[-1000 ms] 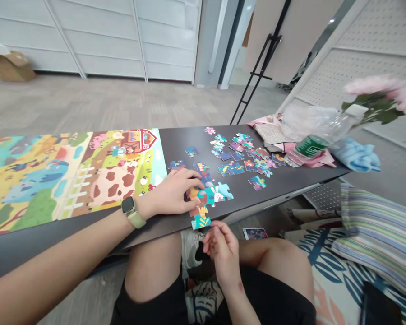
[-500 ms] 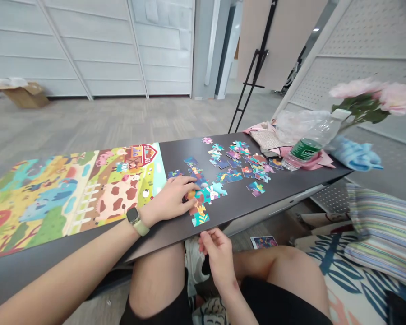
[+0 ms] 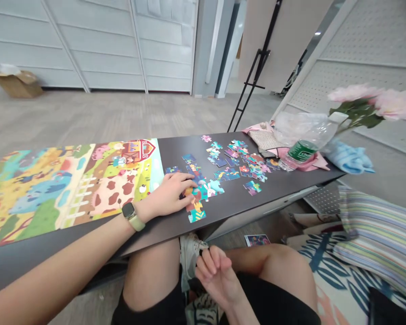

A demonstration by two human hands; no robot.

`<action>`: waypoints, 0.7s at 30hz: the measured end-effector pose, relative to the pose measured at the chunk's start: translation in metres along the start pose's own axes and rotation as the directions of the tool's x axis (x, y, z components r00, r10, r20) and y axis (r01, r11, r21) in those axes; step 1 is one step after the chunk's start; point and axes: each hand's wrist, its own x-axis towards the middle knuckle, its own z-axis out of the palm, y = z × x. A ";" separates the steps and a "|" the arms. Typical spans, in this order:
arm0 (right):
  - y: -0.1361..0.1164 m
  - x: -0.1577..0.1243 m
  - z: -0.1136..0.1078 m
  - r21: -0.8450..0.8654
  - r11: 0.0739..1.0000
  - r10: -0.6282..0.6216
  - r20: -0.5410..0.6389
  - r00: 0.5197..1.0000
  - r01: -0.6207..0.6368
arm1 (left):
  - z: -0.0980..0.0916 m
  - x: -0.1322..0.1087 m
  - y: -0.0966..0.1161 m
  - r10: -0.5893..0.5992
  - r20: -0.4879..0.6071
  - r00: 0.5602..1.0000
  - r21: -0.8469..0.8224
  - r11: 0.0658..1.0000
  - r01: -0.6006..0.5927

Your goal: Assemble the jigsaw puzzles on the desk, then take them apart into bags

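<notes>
Left hand (image 3: 176,193), one: fingers parted and bent, touching the joined puzzle section (image 3: 209,190) near the worktop's (image 3: 233,207) front edge. Right hand (image 3: 219,275), one: fingers curled, below that edge; grip cannot be told. Pink puzzle piece (image 3: 206,138), one, by the far edge. Bottle (image 3: 302,151), one, towards the right end.

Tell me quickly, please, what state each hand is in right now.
Left hand: open, palm down, resting at the partly joined puzzle.
Right hand: loosely closed, away from the puzzle; nothing visible in it.
</notes>
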 end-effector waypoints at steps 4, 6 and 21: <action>-0.006 0.000 0.018 0.149 0.989 0.011 0.071 0.997 -0.021 | 0.001 -0.001 -0.002 0.001 0.005 1.000 0.004 1.000 -0.001; -0.001 0.000 0.019 0.157 0.988 0.000 0.051 0.999 -0.008 | 0.002 -0.001 -0.002 0.006 0.009 1.000 0.002 1.000 -0.006; -0.258 -0.046 -0.242 -0.760 0.124 -0.808 -0.451 0.380 -0.638 | 0.002 -0.001 0.001 0.005 -0.008 1.000 -0.020 1.000 -0.005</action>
